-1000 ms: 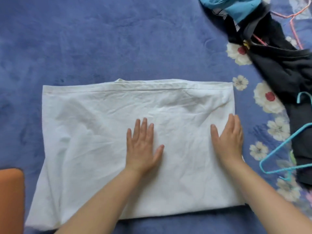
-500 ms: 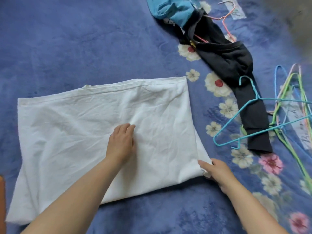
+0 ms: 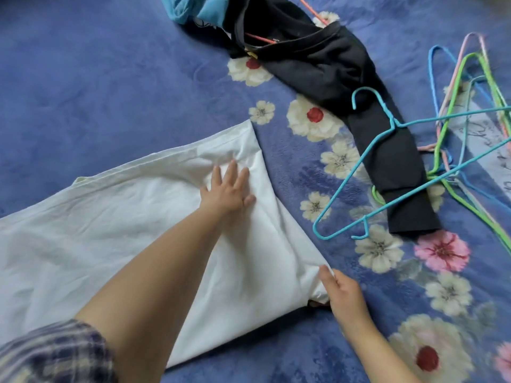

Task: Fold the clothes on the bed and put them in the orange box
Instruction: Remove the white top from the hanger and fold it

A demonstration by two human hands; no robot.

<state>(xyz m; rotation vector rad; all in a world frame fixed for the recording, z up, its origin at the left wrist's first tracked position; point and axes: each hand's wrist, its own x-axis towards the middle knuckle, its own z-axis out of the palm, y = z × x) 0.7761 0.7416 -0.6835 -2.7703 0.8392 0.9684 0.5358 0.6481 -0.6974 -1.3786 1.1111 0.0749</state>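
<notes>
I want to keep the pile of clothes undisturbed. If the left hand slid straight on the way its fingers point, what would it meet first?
The left hand lies flat on the white folded cloth, fingers pointing up and slightly right. It would probably cross the cloth's far corner, then bare blue flowered blanket, before the black garment.

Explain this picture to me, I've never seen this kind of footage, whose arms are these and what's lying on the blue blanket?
No machine here: a person wears a camera on the head, looking down at their own two bare hands. The left hand lies flat, fingers spread, on a large white cloth garment spread on a blue flowered blanket. The right hand grips that garment's near right corner. Farther off lie a black long-sleeved top, a bright blue garment at the top edge, a blue wire hanger across the black sleeve, and more coloured wire hangers to the right. No orange box is in view.
</notes>
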